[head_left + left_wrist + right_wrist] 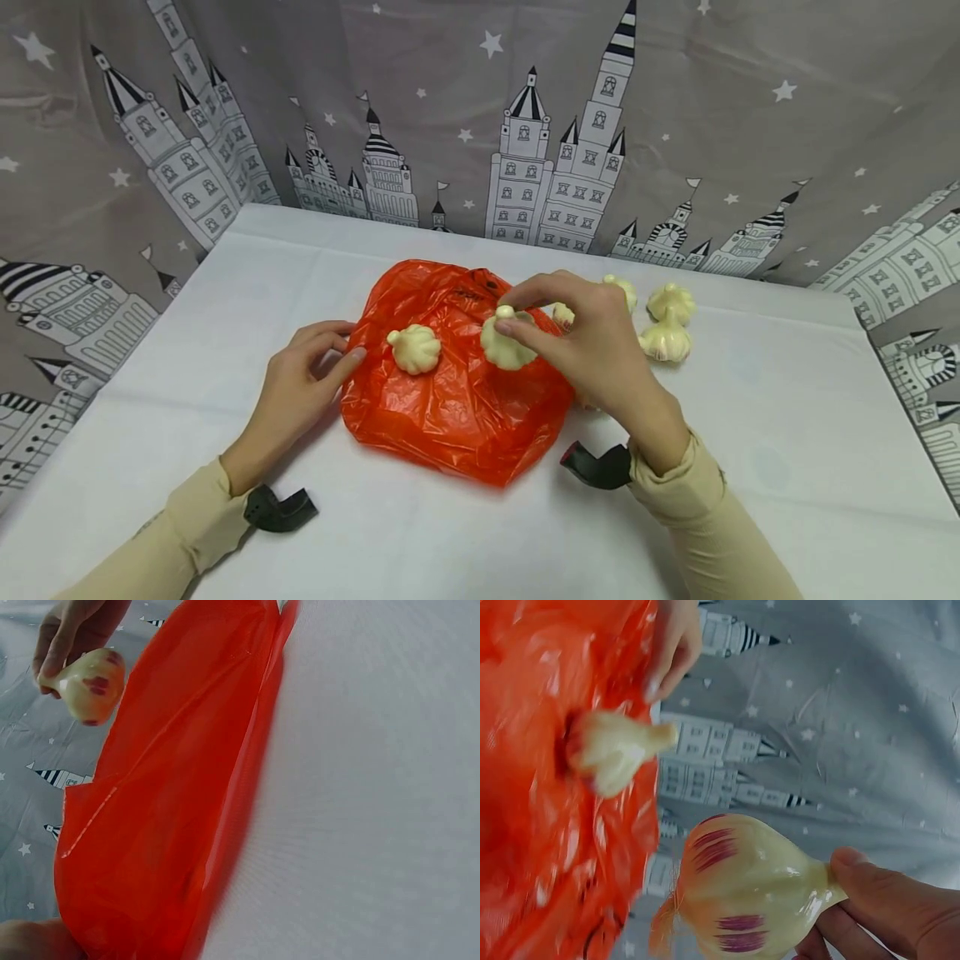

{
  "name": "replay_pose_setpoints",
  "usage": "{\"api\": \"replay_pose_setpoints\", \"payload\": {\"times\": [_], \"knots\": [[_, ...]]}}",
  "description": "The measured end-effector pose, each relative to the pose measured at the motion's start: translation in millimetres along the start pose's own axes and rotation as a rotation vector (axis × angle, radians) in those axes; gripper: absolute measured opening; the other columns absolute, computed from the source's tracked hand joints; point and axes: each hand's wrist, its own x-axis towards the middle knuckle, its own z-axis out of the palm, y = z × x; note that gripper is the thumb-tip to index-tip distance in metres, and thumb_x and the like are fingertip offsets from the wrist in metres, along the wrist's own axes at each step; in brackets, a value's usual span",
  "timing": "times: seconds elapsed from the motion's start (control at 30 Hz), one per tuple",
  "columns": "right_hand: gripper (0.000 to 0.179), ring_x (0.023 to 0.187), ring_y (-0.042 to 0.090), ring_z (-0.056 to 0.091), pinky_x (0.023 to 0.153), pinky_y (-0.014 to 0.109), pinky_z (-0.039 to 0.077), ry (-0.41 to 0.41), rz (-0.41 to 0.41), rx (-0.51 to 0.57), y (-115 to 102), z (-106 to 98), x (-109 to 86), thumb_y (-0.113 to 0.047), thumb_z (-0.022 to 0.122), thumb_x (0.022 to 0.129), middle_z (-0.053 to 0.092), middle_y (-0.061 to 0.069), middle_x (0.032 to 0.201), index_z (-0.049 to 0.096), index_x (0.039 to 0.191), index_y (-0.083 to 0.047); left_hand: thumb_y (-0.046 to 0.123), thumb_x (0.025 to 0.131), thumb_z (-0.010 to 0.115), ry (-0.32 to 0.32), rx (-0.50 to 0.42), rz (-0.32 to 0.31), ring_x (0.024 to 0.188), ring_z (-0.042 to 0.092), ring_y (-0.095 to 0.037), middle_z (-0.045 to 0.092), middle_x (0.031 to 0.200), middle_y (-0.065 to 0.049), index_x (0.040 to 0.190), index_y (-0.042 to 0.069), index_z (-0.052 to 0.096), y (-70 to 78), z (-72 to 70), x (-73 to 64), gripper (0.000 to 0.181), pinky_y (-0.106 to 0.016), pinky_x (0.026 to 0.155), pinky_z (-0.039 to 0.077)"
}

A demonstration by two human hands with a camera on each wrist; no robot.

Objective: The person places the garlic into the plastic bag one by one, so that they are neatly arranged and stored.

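Observation:
My right hand point(603, 337) pinches a garlic bulb point(510, 348) by its stem, holding it over the right part of a red plastic bag point(442, 425). Purple streaks mark this bulb point(746, 885) in the right wrist view, and a tuft of roots shows at its base. A second garlic bulb point(416, 350) lies on the bag's left part. At the bag's left edge, my left hand point(300, 371) grips the rim between thumb and fingers. The left wrist view shows the bag's side point(161, 780) standing up from the table.
Several more garlic bulbs point(666, 342) lie to the right of the bag, some partly hidden behind my right hand. A white cloth point(787, 433) covers the table. Behind it hangs a grey curtain point(435, 50) printed with castles and stars.

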Motion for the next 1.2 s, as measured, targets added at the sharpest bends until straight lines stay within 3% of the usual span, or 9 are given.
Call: {"api": "replay_pose_setpoints", "payload": {"times": [0.1, 0.33, 0.43, 0.5, 0.57, 0.67, 0.83, 1.1, 1.2], "knots": [[0.022, 0.096, 0.010, 0.072, 0.088, 0.032, 0.059, -0.024, -0.008, 0.025, -4, 15, 5.9, -0.013, 0.090, 0.084, 0.079, -0.002, 0.098, 0.080, 0.104, -0.010, 0.033, 0.103, 0.070, 0.002, 0.000, 0.003, 0.136, 0.056, -0.026, 0.065, 0.140, -0.005, 0.095, 0.016, 0.068, 1.1, 0.1, 0.6, 0.019, -0.001, 0.099, 0.041], [0.018, 0.093, 0.013, 0.072, 0.087, 0.034, 0.061, -0.089, -0.052, 0.063, -14, 49, 14.6, -0.016, 0.088, 0.088, 0.078, -0.002, 0.095, 0.080, 0.102, -0.010, 0.036, 0.103, 0.069, 0.006, 0.024, -0.013, 0.136, 0.056, -0.027, 0.065, 0.140, -0.006, 0.095, 0.016, 0.067, 1.3, -0.8, 0.1, 0.022, 0.000, 0.098, 0.037], [0.017, 0.094, 0.010, 0.071, 0.086, 0.033, 0.060, -0.092, -0.059, 0.066, -17, 57, 16.9, -0.017, 0.088, 0.087, 0.078, -0.003, 0.095, 0.081, 0.102, -0.011, 0.036, 0.103, 0.069, 0.005, 0.029, -0.013, 0.136, 0.056, -0.027, 0.065, 0.140, -0.006, 0.095, 0.016, 0.067, 1.0, -0.9, 0.5, 0.021, -0.012, 0.106, 0.048], [0.017, 0.096, 0.008, 0.070, 0.088, 0.032, 0.059, -0.108, -0.062, 0.075, -19, 61, 18.1, -0.017, 0.088, 0.088, 0.078, -0.004, 0.095, 0.081, 0.102, -0.012, 0.035, 0.103, 0.069, 0.004, 0.027, -0.010, 0.136, 0.056, -0.028, 0.065, 0.140, -0.006, 0.096, 0.016, 0.068, 1.1, -0.7, 0.9, 0.021, -0.030, 0.109, 0.054], [0.016, 0.097, 0.007, 0.069, 0.089, 0.032, 0.059, -0.126, -0.064, 0.084, -20, 66, 18.3, -0.018, 0.087, 0.088, 0.078, -0.004, 0.096, 0.081, 0.102, -0.012, 0.035, 0.103, 0.069, 0.004, 0.023, -0.006, 0.136, 0.057, -0.028, 0.065, 0.140, -0.007, 0.096, 0.015, 0.067, 1.4, -0.4, 1.1, 0.021, -0.046, 0.108, 0.054], [0.016, 0.093, 0.007, 0.068, 0.084, 0.031, 0.059, -0.153, -0.059, 0.094, -20, 72, 17.2, -0.018, 0.087, 0.088, 0.078, -0.005, 0.094, 0.080, 0.102, -0.013, 0.034, 0.103, 0.069, 0.001, 0.013, -0.001, 0.136, 0.056, -0.029, 0.065, 0.140, -0.008, 0.096, 0.015, 0.067, 1.7, 0.2, 1.4, 0.021, -0.055, 0.106, 0.052], [0.015, 0.085, 0.008, 0.065, 0.070, 0.026, 0.055, -0.205, -0.033, 0.073, -17, 83, 14.8, -0.018, 0.087, 0.089, 0.076, -0.005, 0.092, 0.080, 0.102, -0.013, 0.033, 0.103, 0.069, -0.003, 0.012, 0.004, 0.137, 0.056, -0.030, 0.064, 0.141, -0.008, 0.096, 0.015, 0.067, 1.4, 0.7, 1.4, 0.019, -0.055, 0.105, 0.053], [0.015, 0.079, 0.006, 0.062, 0.069, 0.029, 0.057, -0.303, -0.007, 0.085, -10, 101, 11.9, -0.019, 0.087, 0.089, 0.074, -0.006, 0.090, 0.080, 0.101, -0.014, 0.032, 0.103, 0.070, -0.007, 0.002, 0.014, 0.137, 0.056, -0.027, 0.064, 0.141, -0.006, 0.096, 0.015, 0.068, 1.3, 0.1, 1.2, 0.018, -0.051, 0.105, 0.052], [0.015, 0.076, 0.004, 0.060, 0.067, 0.023, 0.054, -0.357, -0.008, 0.081, -5, 109, 10.2, -0.019, 0.086, 0.090, 0.072, -0.007, 0.085, 0.079, 0.102, -0.014, 0.032, 0.103, 0.070, -0.008, 0.005, 0.007, 0.137, 0.056, -0.028, 0.064, 0.142, -0.006, 0.096, 0.015, 0.069, 1.3, -0.3, 0.7, 0.018, -0.052, 0.105, 0.052]]}}
